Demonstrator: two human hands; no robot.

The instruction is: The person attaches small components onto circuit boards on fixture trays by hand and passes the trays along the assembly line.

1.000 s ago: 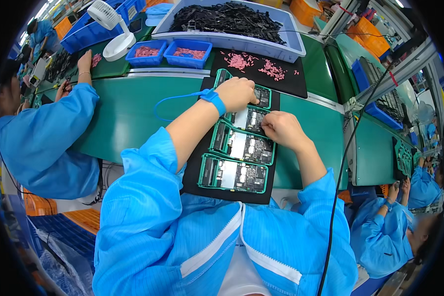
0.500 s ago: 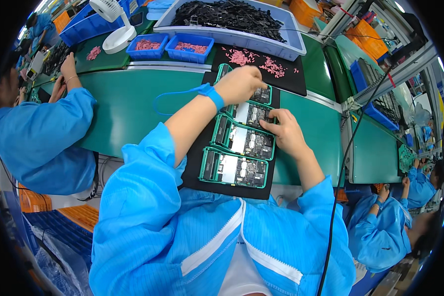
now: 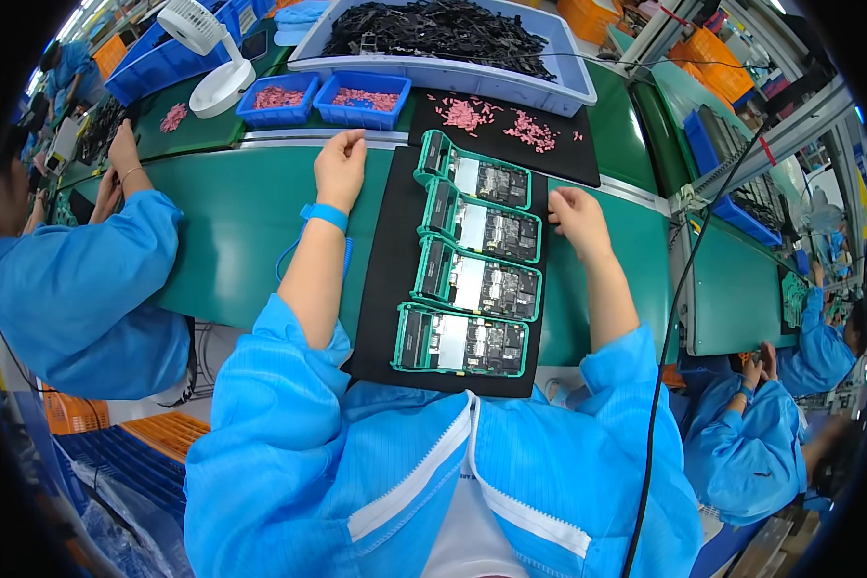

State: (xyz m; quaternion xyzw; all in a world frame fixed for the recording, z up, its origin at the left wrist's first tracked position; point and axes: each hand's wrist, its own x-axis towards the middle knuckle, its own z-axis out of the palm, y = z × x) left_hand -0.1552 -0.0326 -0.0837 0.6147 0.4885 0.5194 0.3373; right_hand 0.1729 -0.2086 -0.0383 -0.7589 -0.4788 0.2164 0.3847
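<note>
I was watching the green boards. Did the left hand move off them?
Yes. The left hand slid left off the top green board and black mat, onto the green belt.

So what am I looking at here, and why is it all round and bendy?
The camera sits on a person's head and looks down, and its very wide lens bends straight edges. The blue sleeves at the bottom are that person's arms. Their left hand, with a blue wrist strap, rests on the green table. Their right hand rests at the edge of a black mat. Neither hand holds anything. On the mat lie four green trays with circuit boards inside. Behind are small pink parts, blue bins and a little white fan. Other workers in blue sit on both sides.
</note>
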